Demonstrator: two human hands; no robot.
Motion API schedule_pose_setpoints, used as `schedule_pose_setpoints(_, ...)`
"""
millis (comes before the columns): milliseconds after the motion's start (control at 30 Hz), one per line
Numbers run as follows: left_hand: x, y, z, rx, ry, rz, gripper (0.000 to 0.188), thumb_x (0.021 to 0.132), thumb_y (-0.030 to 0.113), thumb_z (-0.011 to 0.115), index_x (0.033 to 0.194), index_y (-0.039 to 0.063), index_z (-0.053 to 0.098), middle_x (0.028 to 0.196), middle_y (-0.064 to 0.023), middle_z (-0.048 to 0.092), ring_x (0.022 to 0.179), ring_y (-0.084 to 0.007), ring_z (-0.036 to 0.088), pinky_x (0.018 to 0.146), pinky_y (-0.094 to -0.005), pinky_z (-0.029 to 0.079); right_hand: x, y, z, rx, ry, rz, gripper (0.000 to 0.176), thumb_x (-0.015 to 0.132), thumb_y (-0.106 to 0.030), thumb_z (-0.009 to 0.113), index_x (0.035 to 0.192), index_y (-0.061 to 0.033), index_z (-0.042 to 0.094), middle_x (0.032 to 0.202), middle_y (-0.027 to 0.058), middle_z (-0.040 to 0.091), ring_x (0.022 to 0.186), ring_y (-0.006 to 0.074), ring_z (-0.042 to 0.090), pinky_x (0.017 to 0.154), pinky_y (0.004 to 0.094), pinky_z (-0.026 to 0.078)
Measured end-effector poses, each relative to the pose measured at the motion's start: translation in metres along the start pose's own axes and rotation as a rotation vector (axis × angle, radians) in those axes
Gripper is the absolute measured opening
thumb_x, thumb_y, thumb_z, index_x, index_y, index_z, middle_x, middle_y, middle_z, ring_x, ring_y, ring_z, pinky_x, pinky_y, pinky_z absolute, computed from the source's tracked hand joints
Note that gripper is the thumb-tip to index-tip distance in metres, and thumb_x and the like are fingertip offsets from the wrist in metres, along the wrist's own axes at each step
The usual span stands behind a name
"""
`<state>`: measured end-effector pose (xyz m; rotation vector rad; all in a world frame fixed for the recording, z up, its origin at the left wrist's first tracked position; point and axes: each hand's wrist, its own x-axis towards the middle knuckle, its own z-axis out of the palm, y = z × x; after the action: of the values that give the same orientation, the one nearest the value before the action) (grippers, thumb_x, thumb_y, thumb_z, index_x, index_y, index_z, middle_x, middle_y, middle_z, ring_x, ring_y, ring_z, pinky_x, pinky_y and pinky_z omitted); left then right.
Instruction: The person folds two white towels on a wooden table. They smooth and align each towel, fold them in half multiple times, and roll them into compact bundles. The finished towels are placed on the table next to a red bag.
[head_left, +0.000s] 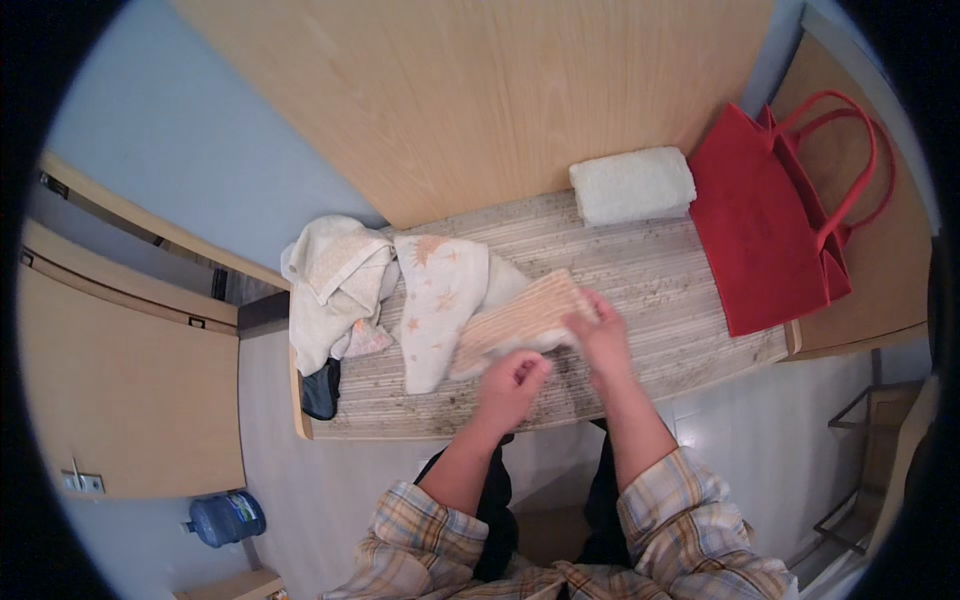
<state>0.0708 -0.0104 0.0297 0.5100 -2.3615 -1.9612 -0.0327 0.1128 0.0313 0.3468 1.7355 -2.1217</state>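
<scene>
My right hand (600, 330) grips the right end of an orange-and-white striped cloth (517, 315), somewhat blurred, which slants over the bench top. At the cloth's lower edge is my left hand (514, 386), its fingers curled; whether it pinches the fabric cannot be told. Left of the striped cloth lies a white cloth with orange star shapes (442, 300), partly touching it. Farther left, a crumpled cream towel (337, 277) rests in a heap, with a black item (321, 390) beneath its lower end. A rolled or folded white towel (634, 186) sits at the back.
A red bag (765, 225) with two handles leans at the right end of the streaked bench top (660, 300). Behind stands a wooden panel (487, 97). A blue water jug (226, 519) lies on the floor at lower left. A metal-framed piece of furniture (874, 435) is at lower right.
</scene>
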Motion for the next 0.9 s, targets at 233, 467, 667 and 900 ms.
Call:
schedule_pose_setpoints(233, 0.031, -0.012, -0.051, 0.516, 0.447, 0.48, 0.024, 0.077, 0.015, 0.074, 0.096, 0.005, 0.063, 0.089, -0.0114, 0.062, 0.079, -0.0256, 0.059, 0.073, -0.0374, 0.049, 0.036, -0.028, -0.066, -0.484, 0.558, -0.687, 0.048, 0.075, -0.004, 0.068, 0.122, -0.0074, 0.058, 0.121, 0.0141, 0.058, 0.113, 0.0252, 0.054, 0.096, 0.0371, 0.043)
schedule_pose_setpoints(467, 0.035, -0.033, -0.031, 0.516, 0.012, 0.004, 0.048, 0.076, 0.028, 0.076, 0.113, 0.005, 0.056, 0.107, -0.0157, 0.057, 0.093, -0.0307, 0.059, 0.079, -0.0377, 0.049, 0.019, 0.0, -0.035, -0.99, 0.156, -0.711, 0.048, 0.07, -0.007, 0.069, 0.117, -0.013, 0.061, 0.122, 0.0102, 0.056, 0.113, 0.031, 0.049, 0.098, 0.046, 0.037)
schedule_pose_setpoints(667, 0.034, -0.032, -0.01, 0.421, 0.188, 0.04, 0.069, 0.074, 0.018, 0.077, 0.132, 0.007, 0.042, 0.115, -0.0137, 0.052, 0.083, -0.0227, 0.057, 0.077, -0.0343, 0.051, 0.015, 0.01, -0.024, -1.194, 0.011, -0.553, 0.042, 0.067, -0.007, 0.069, 0.108, -0.0135, 0.065, 0.109, 0.0095, 0.06, 0.107, 0.0324, 0.052, 0.093, 0.0436, 0.041)
schedule_pose_setpoints(900, 0.045, -0.025, -0.043, -0.211, 0.262, -0.174, 0.055, 0.074, -0.011, 0.054, 0.125, 0.008, 0.053, 0.103, -0.0028, 0.053, 0.08, -0.0102, 0.051, 0.071, -0.0228, 0.046, 0.017, -0.002, -0.046, -1.278, -0.029, -0.543, 0.012, 0.069, -0.008, 0.063, 0.075, -0.0172, 0.068, 0.086, 0.0046, 0.061, 0.093, 0.0294, 0.055, 0.081, 0.0426, 0.04)
